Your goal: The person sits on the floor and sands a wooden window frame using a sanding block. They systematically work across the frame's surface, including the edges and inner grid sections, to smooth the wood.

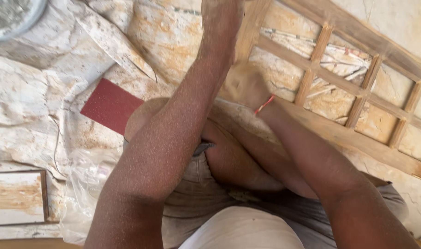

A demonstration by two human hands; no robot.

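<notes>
We are gripping the wooden lattice frame (344, 78), both hands dusty.
Left hand (219, 18) is closing on its rail, right hand (245, 85) is pressing, grip unclear; frame could be slipping on the sheeted floor (44, 92).

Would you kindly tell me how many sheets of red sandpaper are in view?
1. The sandpaper lies flat on the floor left of the knee, apart from both hands. More may be hidden under the arms or inside the right hand.

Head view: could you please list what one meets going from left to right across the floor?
Small framed panel → clear plastic bag → red sandpaper sheet → left hand → right hand → wooden lattice frame.
</notes>
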